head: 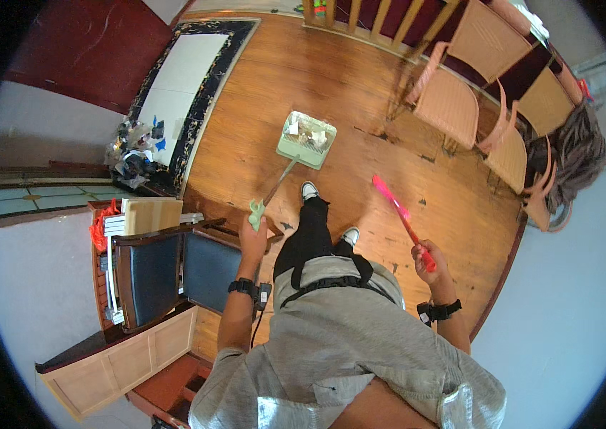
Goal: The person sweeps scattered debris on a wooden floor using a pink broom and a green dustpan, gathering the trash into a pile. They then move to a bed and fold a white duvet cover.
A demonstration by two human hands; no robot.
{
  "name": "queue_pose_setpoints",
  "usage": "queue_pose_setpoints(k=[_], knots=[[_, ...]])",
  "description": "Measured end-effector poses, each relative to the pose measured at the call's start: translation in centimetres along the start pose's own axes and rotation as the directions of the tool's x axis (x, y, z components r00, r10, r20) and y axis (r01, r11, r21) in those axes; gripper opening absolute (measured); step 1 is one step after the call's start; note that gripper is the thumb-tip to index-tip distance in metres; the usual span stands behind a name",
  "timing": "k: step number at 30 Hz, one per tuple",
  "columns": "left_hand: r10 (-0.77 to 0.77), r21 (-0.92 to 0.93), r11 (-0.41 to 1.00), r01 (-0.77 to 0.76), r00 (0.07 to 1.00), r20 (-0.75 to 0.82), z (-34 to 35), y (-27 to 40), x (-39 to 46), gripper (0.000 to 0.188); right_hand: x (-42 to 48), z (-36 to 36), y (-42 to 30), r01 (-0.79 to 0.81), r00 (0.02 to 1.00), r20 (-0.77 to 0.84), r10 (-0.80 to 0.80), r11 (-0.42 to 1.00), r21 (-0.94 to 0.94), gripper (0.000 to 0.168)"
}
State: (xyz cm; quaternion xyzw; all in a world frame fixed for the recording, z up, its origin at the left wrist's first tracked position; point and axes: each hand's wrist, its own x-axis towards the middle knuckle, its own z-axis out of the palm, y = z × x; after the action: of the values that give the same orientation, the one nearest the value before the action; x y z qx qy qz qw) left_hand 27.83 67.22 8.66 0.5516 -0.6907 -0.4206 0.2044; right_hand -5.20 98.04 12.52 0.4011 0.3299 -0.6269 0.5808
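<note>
My left hand (253, 236) grips the upper end of the long handle of a pale green dustpan (307, 140), just below its green grip end. The pan lies out in front of my feet, with crumpled paper and other litter in it. In my right hand (429, 260) is a red stick-like handle (411, 230) with a bright pink end piece (384, 189), pointing forward and left over the wooden floor. Whether that is a broom or another tool, I cannot tell. The pink end is to the right of the dustpan, apart from it.
A heap of litter (134, 155) lies at the left by a black-bordered white tile panel (185, 80). Near my left arm stands a dark-padded wooden chair (152, 279). Wicker armchairs (447, 110) line the right side, below a wooden railing (380, 21). Dark debris (386, 137) marks the floor.
</note>
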Motion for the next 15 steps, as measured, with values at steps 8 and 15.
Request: queue_pose_setpoints(k=[8, 15], knots=[[-0.087, -0.176, 0.982, 0.062, 0.987, -0.138, -0.3, -0.6, 10.5, 0.021, 9.0, 15.5, -2.9, 0.244, 0.970, 0.047, -0.240, 0.966, -0.089, 0.012], [-0.228, -0.139, 0.971, 0.195, 0.933, -0.278, -5.2, 1.3, 17.4, 0.023, 17.6, 21.5, -9.6, 0.373, 0.927, 0.124, -0.353, 0.898, -0.232, 0.029]])
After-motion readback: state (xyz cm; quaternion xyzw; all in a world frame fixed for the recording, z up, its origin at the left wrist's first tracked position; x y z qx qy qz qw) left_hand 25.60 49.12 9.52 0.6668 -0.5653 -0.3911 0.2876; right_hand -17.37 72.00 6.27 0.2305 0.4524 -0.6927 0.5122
